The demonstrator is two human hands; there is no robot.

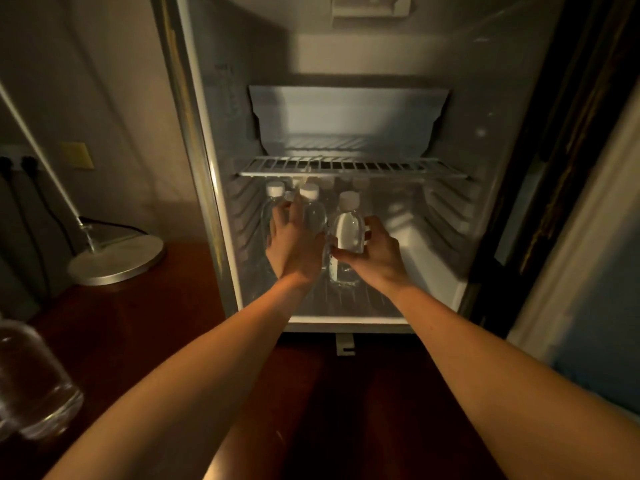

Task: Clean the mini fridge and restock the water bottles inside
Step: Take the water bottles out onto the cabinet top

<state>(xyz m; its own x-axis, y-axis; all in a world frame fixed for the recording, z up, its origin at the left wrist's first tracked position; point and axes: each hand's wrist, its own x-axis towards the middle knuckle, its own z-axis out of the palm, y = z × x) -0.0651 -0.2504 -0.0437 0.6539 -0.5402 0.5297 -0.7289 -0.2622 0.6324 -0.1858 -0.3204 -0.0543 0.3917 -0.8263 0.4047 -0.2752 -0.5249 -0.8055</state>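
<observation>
Room: dim corner with a pale wall (pixel 114 81) at left, a dark reddish wooden floor (pixel 180 306) below, and one yellowish switch plate (pixel 78 154) on the wall.
Mini fridge: one open mini fridge (pixel 491 109) fills the middle of the view, white inside, with ribbed side walls and a pale front sill along the bottom.
Freezer flap: one grey flap (pixel 346 114) hangs across the upper back of the cabinet.
Wire shelf: one white wire shelf (pixel 353 167) spans the cabinet just under the flap, bare on top.
Lamp: one lamp with a round metal base (pixel 116 259) stands on the floor left of the fridge; its pole slants up toward the left edge, and one dark cord runs behind it.
Glass jar: one clear glass vessel (pixel 33 382) sits at the lower left edge, partly cut off.
Arms: two bare forearms reach from the bottom edge into the lower compartment.
Left hand: left hand (pixel 294 245) lies with straight fingers spread between and against the two bottles at left, gripping nothing.
Right hand: right hand (pixel 375 252) wraps its fingers and thumb around one bottle.
Bottles: three white-capped clear water bottles show plainly under the shelf, namely the far-left bottle (pixel 273 202), the middle bottle (pixel 313 211) and the held bottle (pixel 348 226), all upright; more caps further back are too dim to count.
</observation>
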